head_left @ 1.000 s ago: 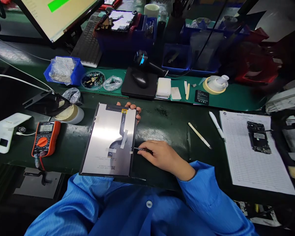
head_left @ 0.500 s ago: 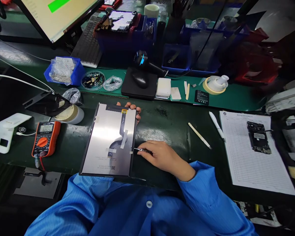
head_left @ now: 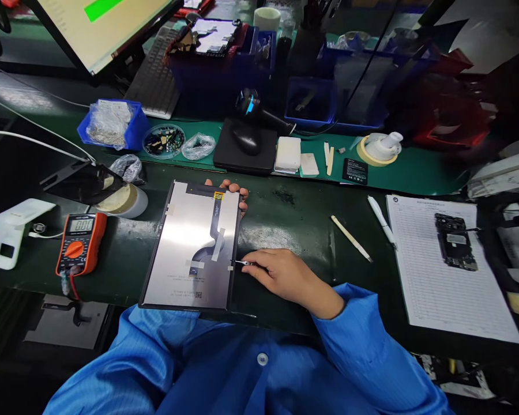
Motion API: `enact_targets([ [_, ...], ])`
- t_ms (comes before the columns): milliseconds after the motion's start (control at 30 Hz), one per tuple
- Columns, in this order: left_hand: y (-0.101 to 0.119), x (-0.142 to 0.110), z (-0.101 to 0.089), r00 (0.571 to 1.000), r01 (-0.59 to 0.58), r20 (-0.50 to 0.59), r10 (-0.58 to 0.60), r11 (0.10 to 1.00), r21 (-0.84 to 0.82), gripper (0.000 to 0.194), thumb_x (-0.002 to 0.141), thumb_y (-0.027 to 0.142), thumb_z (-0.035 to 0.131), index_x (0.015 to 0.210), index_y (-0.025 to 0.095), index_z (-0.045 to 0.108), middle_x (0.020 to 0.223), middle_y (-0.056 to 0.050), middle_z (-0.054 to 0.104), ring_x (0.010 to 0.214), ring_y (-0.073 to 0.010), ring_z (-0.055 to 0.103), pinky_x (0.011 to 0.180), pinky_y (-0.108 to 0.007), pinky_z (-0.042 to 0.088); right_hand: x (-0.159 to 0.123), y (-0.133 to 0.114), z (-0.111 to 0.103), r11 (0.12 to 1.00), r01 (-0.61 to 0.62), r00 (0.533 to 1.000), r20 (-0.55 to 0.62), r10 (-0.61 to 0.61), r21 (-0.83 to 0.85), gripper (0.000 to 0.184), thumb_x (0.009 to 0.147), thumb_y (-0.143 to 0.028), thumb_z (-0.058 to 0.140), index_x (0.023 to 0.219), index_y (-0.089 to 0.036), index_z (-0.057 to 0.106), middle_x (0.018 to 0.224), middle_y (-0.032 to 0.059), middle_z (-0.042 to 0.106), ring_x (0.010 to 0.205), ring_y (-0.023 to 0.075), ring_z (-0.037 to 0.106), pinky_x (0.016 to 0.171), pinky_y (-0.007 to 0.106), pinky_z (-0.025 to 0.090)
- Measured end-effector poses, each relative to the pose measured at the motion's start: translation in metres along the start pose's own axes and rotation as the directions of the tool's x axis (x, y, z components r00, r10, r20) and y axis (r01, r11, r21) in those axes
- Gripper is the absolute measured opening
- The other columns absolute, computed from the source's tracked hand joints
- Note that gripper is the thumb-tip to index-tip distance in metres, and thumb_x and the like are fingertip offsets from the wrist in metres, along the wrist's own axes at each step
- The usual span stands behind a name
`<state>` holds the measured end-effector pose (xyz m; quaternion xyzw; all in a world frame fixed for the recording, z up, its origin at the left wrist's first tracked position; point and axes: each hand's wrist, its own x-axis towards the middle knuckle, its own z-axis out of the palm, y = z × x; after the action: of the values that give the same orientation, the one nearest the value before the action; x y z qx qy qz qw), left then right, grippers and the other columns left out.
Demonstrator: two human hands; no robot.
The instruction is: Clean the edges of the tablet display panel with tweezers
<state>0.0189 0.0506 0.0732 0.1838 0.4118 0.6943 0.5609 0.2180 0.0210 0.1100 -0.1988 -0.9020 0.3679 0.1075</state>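
A flat display panel (head_left: 185, 230), silver-backed with a black rim, is tilted in front of me. A dark flex cable (head_left: 214, 230) runs down its back under strips of pale tape. My left hand (head_left: 233, 188) supports the panel from beneath; only its fingertips show, curled past the top right corner. At the panel's right edge, my right hand (head_left: 281, 274) is closed around slim metal tweezers (head_left: 245, 263), mostly hidden by the fingers. Their fine tip reaches the rim near a small tape tab (head_left: 230, 268).
An orange multimeter (head_left: 81, 242) lies at left, near a round tub (head_left: 134, 203). To the right are a pale stick (head_left: 351, 238), a white pen (head_left: 381, 222) and a circuit board (head_left: 455, 242) on paper sheets (head_left: 428, 288). A mouse (head_left: 246, 140) and a scanner (head_left: 263, 112) sit behind.
My right hand has turned the tweezers slightly at the panel's right edge. The panel and my left hand stay almost where they were.
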Motion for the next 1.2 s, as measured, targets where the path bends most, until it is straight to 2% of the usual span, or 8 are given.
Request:
enact_targets([
  [167,0.0015,0.0000,0.0023,0.999,0.019,-0.029,-0.019,1.000,-0.003,0.085,0.095,0.073,-0.003,0.137,0.023,0.051,0.132,-0.010,0.061,0.146,-0.0320,0.024,0.111,-0.060,0.035,0.0006,-0.0004,-0.0007,1.000,0.020,1.000,0.002,-0.020,-0.012,0.020,0.104,-0.025,0.054,0.109,-0.023,0.073,0.101,0.0023,0.079,0.088,0.0184,0.074,0.079,0.030,0.054],
  [333,0.0036,-0.0045,0.0037,1.000,0.008,-0.026,-0.007,1.000,0.004,0.081,0.094,0.078,0.007,0.133,0.026,0.055,0.133,-0.010,0.061,0.146,-0.0338,0.026,0.111,-0.060,0.036,0.0003,-0.0041,-0.0010,0.997,-0.066,0.997,-0.032,0.067,0.046,0.013,0.094,-0.026,0.070,0.107,-0.022,0.072,0.093,0.0010,0.078,0.078,0.0173,0.072,0.071,0.027,0.053],
  [433,0.0037,-0.0061,0.0038,1.000,0.000,-0.010,0.000,1.000,0.002,0.080,0.093,0.079,0.009,0.133,0.027,0.055,0.135,-0.009,0.060,0.147,-0.0342,0.025,0.111,-0.060,0.037,0.0004,-0.0027,-0.0005,1.000,-0.017,0.999,-0.036,0.018,0.012,0.010,0.097,-0.024,0.066,0.103,-0.021,0.072,0.095,0.0027,0.078,0.082,0.0181,0.072,0.074,0.028,0.054],
  [567,0.0030,-0.0050,0.0034,1.000,-0.015,-0.009,0.014,1.000,-0.007,0.082,0.094,0.078,0.007,0.134,0.025,0.054,0.136,-0.010,0.059,0.147,-0.0346,0.025,0.110,-0.060,0.038,0.0003,-0.0014,-0.0008,0.999,0.025,0.999,-0.029,-0.026,-0.035,0.017,0.103,-0.025,0.057,0.103,-0.021,0.074,0.097,0.0027,0.078,0.085,0.0184,0.073,0.076,0.029,0.053],
  [767,0.0044,-0.0007,0.0011,1.000,0.011,-0.014,-0.011,0.999,-0.042,0.085,0.096,0.073,-0.001,0.143,0.021,0.047,0.137,-0.010,0.059,0.145,-0.0309,0.025,0.110,-0.057,0.039,0.0007,-0.0035,-0.0008,0.999,-0.043,0.997,-0.059,0.045,0.026,0.012,0.093,-0.022,0.072,0.104,-0.019,0.073,0.093,0.0017,0.078,0.079,0.0169,0.073,0.070,0.026,0.052],
  [933,0.0039,0.0006,-0.0003,1.000,-0.001,-0.009,0.001,0.999,-0.047,0.086,0.095,0.073,-0.002,0.143,0.021,0.047,0.138,-0.009,0.058,0.144,-0.0301,0.028,0.111,-0.056,0.038,0.0012,-0.0032,-0.0013,1.000,0.014,0.999,-0.046,-0.013,0.003,0.011,0.099,-0.023,0.064,0.102,-0.020,0.073,0.097,0.0026,0.078,0.084,0.0177,0.073,0.075,0.028,0.054],
  [1100,0.0023,0.0006,-0.0025,1.000,-0.021,0.012,0.021,0.999,0.025,0.088,0.094,0.075,0.000,0.141,0.021,0.051,0.136,-0.010,0.060,0.146,-0.0309,0.026,0.110,-0.057,0.040,0.0009,-0.0033,-0.0003,1.000,0.012,0.997,-0.078,-0.010,0.026,0.013,0.093,-0.021,0.071,0.106,-0.018,0.073,0.096,0.0035,0.078,0.082,0.0174,0.073,0.072,0.027,0.054],
  [1200,0.0014,0.0019,-0.0035,1.000,-0.023,0.017,0.023,0.999,0.025,0.088,0.094,0.075,-0.001,0.140,0.022,0.051,0.136,-0.010,0.059,0.146,-0.0314,0.025,0.110,-0.058,0.039,0.0008,-0.0019,0.0009,0.999,0.032,0.998,-0.058,-0.032,0.008,0.011,0.095,-0.021,0.068,0.104,-0.019,0.073,0.097,0.0035,0.078,0.084,0.0179,0.073,0.075,0.027,0.054],
])
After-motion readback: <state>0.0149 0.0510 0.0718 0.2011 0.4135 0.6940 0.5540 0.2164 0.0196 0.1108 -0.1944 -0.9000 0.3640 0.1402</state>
